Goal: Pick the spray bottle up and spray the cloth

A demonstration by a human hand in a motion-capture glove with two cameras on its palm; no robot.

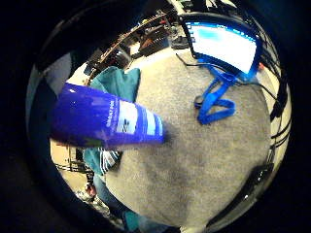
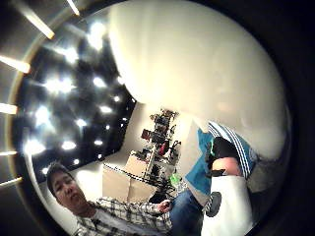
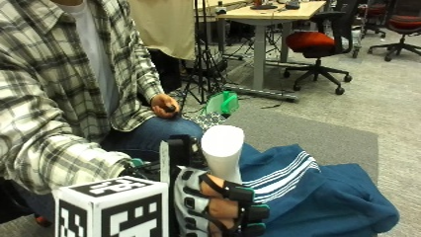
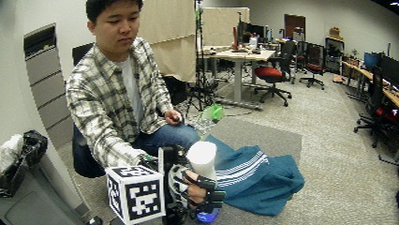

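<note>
A: Bottle picked up yet?
B: Yes. Gloved right hand, fingers curled round the white-topped blue spray bottle, lifted beside the striped teal cloth.
A: Sprayed?
B: No sign visible; apparently still left to do.

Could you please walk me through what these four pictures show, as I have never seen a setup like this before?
There is no robot here: a seated person in a plaid shirt works with a gloved right hand, which carries two small cameras on its palm. The two round pictures come from those cameras; the other two are taken from beside the person, one wider. The hand grips a white spray bottle, fingers curled round it. Its base looks blue, and one palm camera shows a blue body with a label. A teal cloth with white stripes lies beside the hand. A green bottle stands further back on the floor.
</note>
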